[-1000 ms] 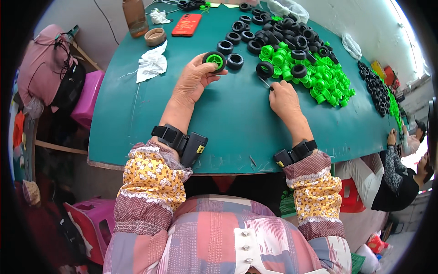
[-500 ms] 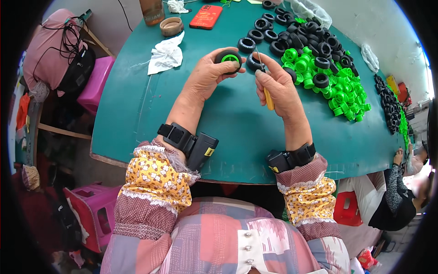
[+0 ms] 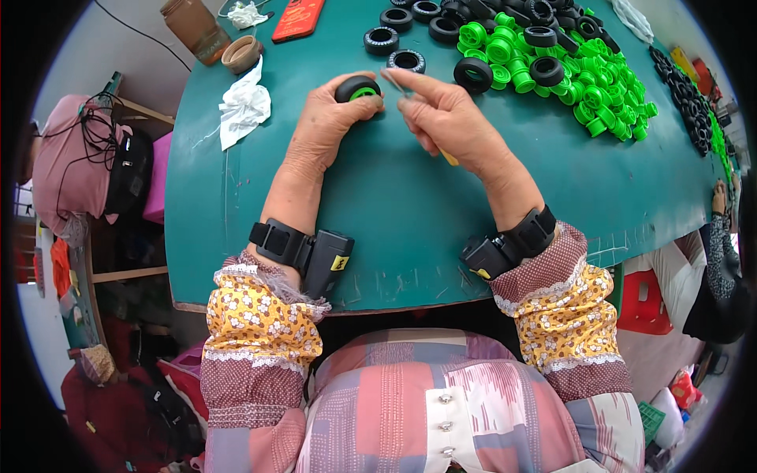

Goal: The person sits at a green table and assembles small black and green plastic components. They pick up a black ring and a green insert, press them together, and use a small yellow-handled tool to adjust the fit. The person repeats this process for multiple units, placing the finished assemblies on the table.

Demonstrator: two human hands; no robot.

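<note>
My left hand (image 3: 330, 114) is closed around a small toy wheel, a black tyre (image 3: 347, 85) on a bright green hub (image 3: 364, 92). Its thumb presses on the hub side. Just to the right, my right hand (image 3: 453, 118) grips a thin screwdriver (image 3: 449, 158) with a yellow handle. The metal shaft points up and left along my index finger, near the wheel but apart from it. My fingers hide most of the handle. Beyond my hands lie loose black tyres (image 3: 406, 61) and a heap of green hubs (image 3: 595, 94).
On the green table (image 3: 378, 229), a crumpled white tissue (image 3: 244, 102), a brown round lid (image 3: 240, 54), a brown bottle (image 3: 193, 30) and a red phone (image 3: 298, 19) stand or lie to the left. Another person's sleeve (image 3: 719, 260) shows at the far right, by more tyres (image 3: 678, 94).
The view has shifted, so the table things sit higher in the picture. The wheel has turned in my left hand, showing more tyre tread and less hub. The screwdriver remains in my right hand.
</note>
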